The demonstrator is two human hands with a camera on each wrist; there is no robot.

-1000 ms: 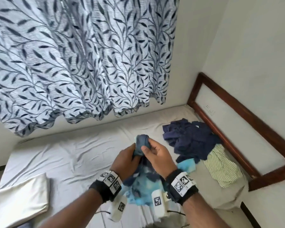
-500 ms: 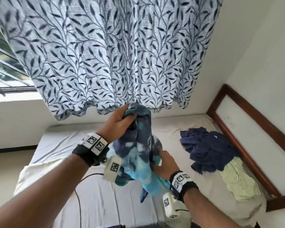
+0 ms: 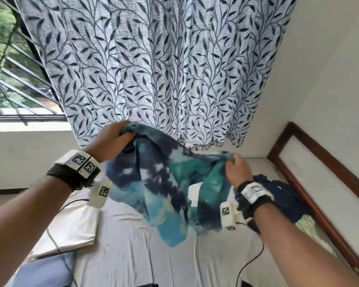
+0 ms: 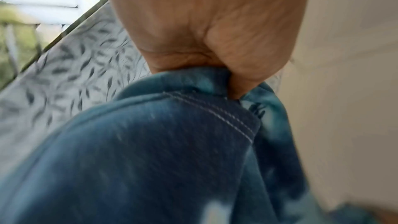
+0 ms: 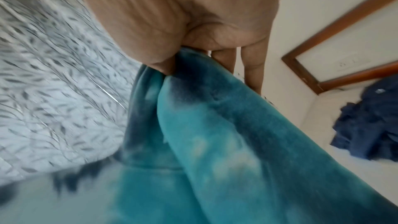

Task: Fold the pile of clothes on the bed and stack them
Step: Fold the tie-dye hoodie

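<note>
Above the bed, at my left hand [image 3: 110, 139], I have a hemmed edge of the tie-dye garment [image 3: 164, 183] bunched in a clenched fist; the left wrist view shows the stitched hem [image 4: 215, 111] pinched under my thumb. My right hand [image 3: 235, 169] sits lower and well apart from it, pinching another edge between thumb and fingers [image 5: 252, 67] (two of them hang straight down behind the cloth). Between the two grips the fabric sags and twists, its lower part dangling clear of the grey bedsheet [image 3: 133, 255]. To do this spread well, I judge I should level my hands, find matching corners along one edge, and draw them apart until the cloth hangs flat before lowering it. A grip on mismatched edges would leave a twist that ruins the fold. The open patch of sheet right below looks like the place to lay it. Off to my right, the navy clothes [image 3: 278, 195] and a striped piece [image 3: 311, 228] wait unfolded by the wooden frame [image 3: 319, 146].
</note>
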